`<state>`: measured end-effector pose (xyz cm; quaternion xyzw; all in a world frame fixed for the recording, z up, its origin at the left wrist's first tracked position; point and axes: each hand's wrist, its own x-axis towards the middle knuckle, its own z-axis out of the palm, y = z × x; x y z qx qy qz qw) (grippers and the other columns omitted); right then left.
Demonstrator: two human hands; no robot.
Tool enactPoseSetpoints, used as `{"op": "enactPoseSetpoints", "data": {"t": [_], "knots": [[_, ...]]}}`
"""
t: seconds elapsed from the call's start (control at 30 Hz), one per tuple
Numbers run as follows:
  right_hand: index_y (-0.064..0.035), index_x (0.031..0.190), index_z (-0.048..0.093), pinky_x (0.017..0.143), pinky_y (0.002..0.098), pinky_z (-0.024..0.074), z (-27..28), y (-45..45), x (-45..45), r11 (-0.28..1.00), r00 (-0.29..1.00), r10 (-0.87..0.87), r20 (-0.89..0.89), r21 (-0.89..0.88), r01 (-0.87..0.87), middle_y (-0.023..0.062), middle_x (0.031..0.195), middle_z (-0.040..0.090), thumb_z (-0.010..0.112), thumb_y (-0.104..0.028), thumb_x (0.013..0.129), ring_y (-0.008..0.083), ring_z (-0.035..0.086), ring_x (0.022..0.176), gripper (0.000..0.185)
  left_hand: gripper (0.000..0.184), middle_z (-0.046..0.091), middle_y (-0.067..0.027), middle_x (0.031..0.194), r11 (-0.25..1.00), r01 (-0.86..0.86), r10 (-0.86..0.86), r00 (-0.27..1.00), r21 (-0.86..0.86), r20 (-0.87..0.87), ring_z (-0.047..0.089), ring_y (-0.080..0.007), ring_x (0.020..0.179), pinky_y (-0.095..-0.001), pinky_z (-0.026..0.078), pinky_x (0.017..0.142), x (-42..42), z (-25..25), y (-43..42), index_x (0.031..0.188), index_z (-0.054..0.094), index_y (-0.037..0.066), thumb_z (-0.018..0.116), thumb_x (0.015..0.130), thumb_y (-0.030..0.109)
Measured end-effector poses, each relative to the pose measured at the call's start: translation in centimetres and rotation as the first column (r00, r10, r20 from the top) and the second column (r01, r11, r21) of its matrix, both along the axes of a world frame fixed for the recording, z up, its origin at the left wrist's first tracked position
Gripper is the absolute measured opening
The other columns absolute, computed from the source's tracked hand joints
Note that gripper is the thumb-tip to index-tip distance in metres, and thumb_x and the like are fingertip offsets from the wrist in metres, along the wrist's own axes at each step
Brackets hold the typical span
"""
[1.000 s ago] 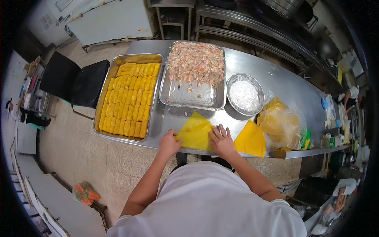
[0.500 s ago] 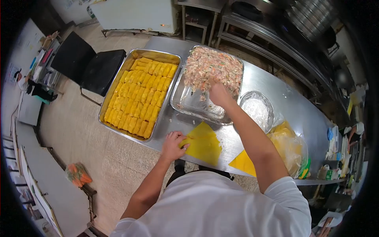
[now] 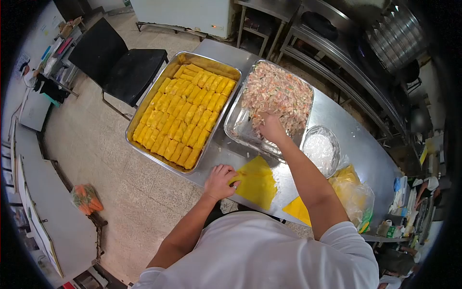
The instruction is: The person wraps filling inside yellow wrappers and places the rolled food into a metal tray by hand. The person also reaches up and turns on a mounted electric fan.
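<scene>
My left hand (image 3: 221, 182) is at the left corner of a yellow spring roll wrapper (image 3: 258, 185), its fingers curled and the thumb over that corner. The wrapper lies flat on the steel table (image 3: 361, 130). My right hand (image 3: 270, 126) reaches down into a metal tray (image 3: 235, 126) of raw minced meat filling (image 3: 281, 91); its fingers are closed together in the filling at the scraped edge, and the fingertips are partly hidden. Left of it stands a larger tray (image 3: 129, 133) packed with rows of yellow rolls (image 3: 180, 118).
A round metal bowl (image 3: 321, 147) with white residue stands right of the filling tray. More yellow wrappers (image 3: 297, 210) and a plastic bag (image 3: 358, 192) lie near the table's front edge. A black chair (image 3: 127, 72) stands beyond the roll tray; a bag of carrots (image 3: 86, 199) is at the left.
My right hand has drawn back toward me through the filling, to the tray's scraped side. My left hand stays at the wrapper's corner. The whole view has shifted slightly.
</scene>
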<state>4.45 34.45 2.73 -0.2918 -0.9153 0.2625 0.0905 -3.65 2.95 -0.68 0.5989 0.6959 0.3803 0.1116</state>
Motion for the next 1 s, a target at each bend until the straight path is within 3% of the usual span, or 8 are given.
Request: {"op": "enactPoseSetpoints", "data": {"t": [0.03,0.13,0.23,0.33,0.43,0.53,0.8,1.0], "knots": [[-0.0041,0.105,0.08,0.089,0.0514,0.0572,-0.4,-0.3,-0.1,0.997,0.997,-0.051,-0.056,0.06,0.054,0.0301,0.111,0.072,0.069,-0.008,0.087,0.0461,0.07,0.102,0.021,0.028,0.065,-0.0054,0.107,1.0,0.002,-0.002,1.0,0.006,-0.002,0.062,-0.03,0.103,-0.0432,0.05,0.091,-0.1,0.0,-0.1,0.1,0.073,0.011,0.085,0.076,0.02],[-0.0025,0.113,0.078,0.09,0.052,0.0566,-2.3,-0.9,-0.3,0.953,0.972,0.21,0.103,0.2,-0.227,0.0313,0.114,0.07,0.073,-0.009,0.085,0.048,0.069,0.105,0.029,0.028,0.065,-0.0054,0.106,1.0,0.007,-0.007,1.0,0.018,-0.008,0.062,-0.0297,0.104,-0.0435,0.05,0.091,-0.2,0.1,0.0,0.1,0.073,0.011,0.085,0.076,0.019],[-0.0032,0.122,0.074,0.091,0.0522,0.0564,-0.7,-1.2,0.0,0.969,0.942,0.246,0.227,-0.068,-0.237,0.0302,0.11,0.069,0.074,-0.011,0.085,0.0489,0.068,0.104,0.038,0.026,0.065,-0.0055,0.106,1.0,0.005,-0.005,1.0,0.02,0.008,0.062,-0.0295,0.104,-0.0439,0.05,0.091,-0.2,-0.4,-0.1,0.099,0.074,0.011,0.085,0.076,0.018],[-0.0023,0.112,0.078,0.092,0.0506,0.0567,2.1,-2.3,-0.8,1.0,1.0,-0.007,0.029,0.004,0.007,0.0287,0.097,0.069,0.073,-0.011,0.086,0.0481,0.069,0.101,0.028,0.022,0.065,-0.0027,0.109,1.0,-0.009,0.009,1.0,-0.001,0.017,0.061,-0.0264,0.108,-0.043,0.048,0.096,0.0,-0.6,-0.2,0.098,0.075,0.014,0.081,0.079,0.022],[-0.004,0.107,0.08,0.093,0.0489,0.0569,0.9,-2.7,-1.6,0.983,0.966,0.181,0.185,-0.008,-0.182,0.029,0.098,0.072,0.071,-0.009,0.086,0.0461,0.07,0.103,0.024,0.021,0.065,-0.0031,0.109,1.0,-0.004,0.004,1.0,-0.016,0.019,0.061,-0.0268,0.108,-0.0432,0.048,0.097,-0.1,-0.3,-0.2,0.098,0.074,0.014,0.081,0.079,0.022],[-0.0068,0.11,0.082,0.093,0.0483,0.0577,0.9,-2.8,-1.6,0.966,0.916,0.233,0.327,-0.187,-0.179,0.0283,0.107,0.074,0.069,-0.011,0.087,0.0444,0.072,0.104,0.026,0.02,0.065,-0.0033,0.108,1.0,0.002,-0.002,1.0,-0.016,0.011,0.061,-0.027,0.108,-0.0434,0.048,0.097,-0.2,-0.3,-0.3,0.097,0.074,0.014,0.08,0.079,0.021],[-0.009,0.116,0.08,0.084,0.0459,0.0574,0.2,-3.6,-3.3,0.969,0.87,0.232,0.434,-0.181,-0.168,0.0223,0.105,0.077,0.07,-0.028,0.098,0.0388,0.074,0.091,0.028,0.019,0.064,-0.004,0.108,0.999,0.008,-0.007,1.0,-0.043,0.011,0.061,-0.0274,0.108,-0.0434,0.048,0.098,-0.1,-0.2,-0.3,0.097,0.074,0.014,0.079,0.08,0.021],[-0.0002,0.116,0.079,0.079,0.036,0.0558,4.5,-2.4,-3.1,0.785,0.91,0.25,0.331,-0.62,0.01,0.0108,0.094,0.078,0.075,-0.024,0.1,0.0191,0.071,0.087,0.029,0.02,0.064,-0.0055,0.109,0.999,0.003,-0.002,1.0,-0.042,0.015,0.06,-0.0283,0.11,-0.044,0.047,0.1,0.0,-0.3,-0.2,0.098,0.075,0.013,0.079,0.081,0.022]]}}
